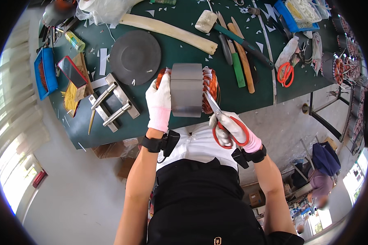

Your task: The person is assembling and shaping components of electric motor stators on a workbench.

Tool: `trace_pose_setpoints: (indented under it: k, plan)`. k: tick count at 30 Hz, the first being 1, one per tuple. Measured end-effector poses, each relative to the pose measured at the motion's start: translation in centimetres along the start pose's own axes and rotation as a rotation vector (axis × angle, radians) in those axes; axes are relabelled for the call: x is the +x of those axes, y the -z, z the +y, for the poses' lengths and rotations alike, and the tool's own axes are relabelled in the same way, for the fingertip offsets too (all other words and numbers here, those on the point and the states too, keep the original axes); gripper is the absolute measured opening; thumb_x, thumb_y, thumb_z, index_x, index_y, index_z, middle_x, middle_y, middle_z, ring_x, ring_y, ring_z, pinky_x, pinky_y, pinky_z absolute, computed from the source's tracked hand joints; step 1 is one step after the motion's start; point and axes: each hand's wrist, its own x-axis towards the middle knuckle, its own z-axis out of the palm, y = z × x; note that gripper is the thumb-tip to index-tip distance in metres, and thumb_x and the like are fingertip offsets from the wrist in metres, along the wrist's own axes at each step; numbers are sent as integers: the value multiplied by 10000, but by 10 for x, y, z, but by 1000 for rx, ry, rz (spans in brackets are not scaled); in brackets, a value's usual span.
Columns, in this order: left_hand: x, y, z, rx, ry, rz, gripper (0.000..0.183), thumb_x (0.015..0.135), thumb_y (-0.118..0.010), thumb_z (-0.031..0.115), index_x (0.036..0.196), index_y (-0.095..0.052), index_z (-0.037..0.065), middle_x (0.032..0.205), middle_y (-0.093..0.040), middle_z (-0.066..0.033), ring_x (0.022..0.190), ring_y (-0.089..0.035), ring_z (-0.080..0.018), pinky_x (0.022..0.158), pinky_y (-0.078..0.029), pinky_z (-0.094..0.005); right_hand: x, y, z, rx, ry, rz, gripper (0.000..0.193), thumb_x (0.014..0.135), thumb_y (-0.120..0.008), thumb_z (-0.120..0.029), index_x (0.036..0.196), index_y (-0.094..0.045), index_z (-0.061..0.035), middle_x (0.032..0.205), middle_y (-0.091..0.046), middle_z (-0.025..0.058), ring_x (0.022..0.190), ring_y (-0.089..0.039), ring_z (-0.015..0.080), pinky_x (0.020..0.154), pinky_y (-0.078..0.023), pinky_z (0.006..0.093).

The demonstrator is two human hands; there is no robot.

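Observation:
A grey motor stator (187, 90) with orange copper windings (209, 90) at both ends lies on its side near the front edge of the green table. My left hand (158, 98), in a white and pink glove, is closed around its left end, partly over the windings there. In my right hand (234, 130), also gloved, are red-handled scissors (215, 107). Their blades point up and left, with the tips at the right-hand windings. Whether the tips touch a wire or the blades are slightly apart is too small to tell.
Left of the stator are a dark round disc (135, 57), a metal frame with two rods (114, 102) and a red-edged phone (72, 72). Beyond it lie a long pale strip (167, 31), a white-headed mallet (206, 21) and a green-handled tool (238, 71). Other orange-handled scissors (286, 74) rest farther right.

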Motion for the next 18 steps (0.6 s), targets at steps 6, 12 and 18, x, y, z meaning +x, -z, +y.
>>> trace_pose_setpoints:
  k: [6,12,18]
  plan:
    - [-1,-1,-3,-8,-38,17,324,911,-569,285,948,-642,-28,751,-583,16,658,-460,-39,602,-399,-211,-1,-11,3,-84,43,105,370,982,-401,-341,923,-524,3,546,-456,-15,409,-414,56,388,-335,207]
    - [-5,0,-8,-41,-24,30,309,913,-568,271,964,-631,-27,738,-565,27,640,-439,-32,585,-388,-207,4,-6,6,69,26,35,429,983,-379,-407,931,-531,-9,532,-430,-21,399,-398,69,387,-358,219]
    - [-13,8,-18,-14,-47,12,277,929,-556,233,1011,-617,-25,779,-562,31,681,-446,-28,618,-387,-199,-4,-13,5,89,7,30,415,983,-391,-398,924,-530,-11,533,-430,-21,390,-387,64,367,-342,217]
